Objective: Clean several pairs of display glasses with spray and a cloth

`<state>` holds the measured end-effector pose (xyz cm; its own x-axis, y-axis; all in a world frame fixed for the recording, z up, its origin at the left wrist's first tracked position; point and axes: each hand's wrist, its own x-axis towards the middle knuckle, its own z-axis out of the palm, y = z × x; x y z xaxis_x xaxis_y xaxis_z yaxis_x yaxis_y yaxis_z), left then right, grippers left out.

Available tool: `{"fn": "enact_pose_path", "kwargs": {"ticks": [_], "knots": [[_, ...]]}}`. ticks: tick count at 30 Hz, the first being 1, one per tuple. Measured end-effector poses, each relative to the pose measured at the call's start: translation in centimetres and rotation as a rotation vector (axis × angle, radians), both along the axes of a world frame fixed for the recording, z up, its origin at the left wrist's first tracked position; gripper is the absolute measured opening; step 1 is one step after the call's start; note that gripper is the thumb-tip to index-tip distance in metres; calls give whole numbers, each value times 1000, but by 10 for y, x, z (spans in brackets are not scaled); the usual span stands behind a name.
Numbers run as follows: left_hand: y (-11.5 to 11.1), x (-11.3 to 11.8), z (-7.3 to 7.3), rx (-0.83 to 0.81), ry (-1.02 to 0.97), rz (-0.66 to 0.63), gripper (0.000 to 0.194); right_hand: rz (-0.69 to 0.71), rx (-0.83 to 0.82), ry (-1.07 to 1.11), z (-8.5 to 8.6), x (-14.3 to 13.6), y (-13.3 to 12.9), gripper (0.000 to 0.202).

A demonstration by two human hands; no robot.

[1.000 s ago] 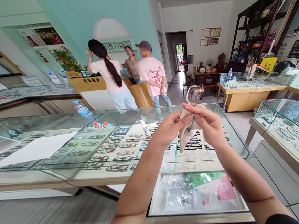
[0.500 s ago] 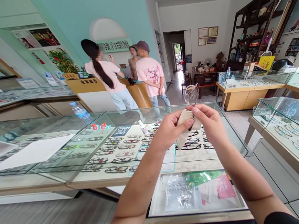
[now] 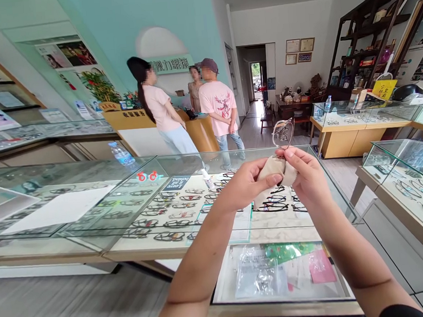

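While my left hand [image 3: 248, 181] and right hand [image 3: 310, 172] pinch the glasses [image 3: 283, 133], half in the cloth [image 3: 270, 170], over the glass case [image 3: 142, 254], I worry from afar: loose fingers could drop them onto it, or hard squeezing could bend them.

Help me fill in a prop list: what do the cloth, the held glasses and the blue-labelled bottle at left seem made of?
Cloth: matte beige fabric, judging by its soft folds; the weave is too small to tell.
Glasses: thin, shiny rim, probably metal; the clear lens could be plastic or glass.
Bottle: likely clear, glossy plastic, from its see-through body.
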<state>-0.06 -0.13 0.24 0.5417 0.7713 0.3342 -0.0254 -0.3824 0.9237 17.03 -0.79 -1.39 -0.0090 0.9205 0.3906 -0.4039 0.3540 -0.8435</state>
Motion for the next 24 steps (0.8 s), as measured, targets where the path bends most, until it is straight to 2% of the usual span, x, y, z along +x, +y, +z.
{"fn": "enact_pose_path", "kwargs": {"ticks": [5, 12, 24], "knots": [[-1, 4, -3, 9, -47, 19, 53, -6, 24, -55, -3, -1, 1, 35], [-2, 13, -5, 99, -145, 123, 53, 43, 10, -15, 1, -5, -2, 39], [-8, 27, -17, 138, -251, 314, 67, -44, 161, -161, 2, -4, -11, 35]]}}
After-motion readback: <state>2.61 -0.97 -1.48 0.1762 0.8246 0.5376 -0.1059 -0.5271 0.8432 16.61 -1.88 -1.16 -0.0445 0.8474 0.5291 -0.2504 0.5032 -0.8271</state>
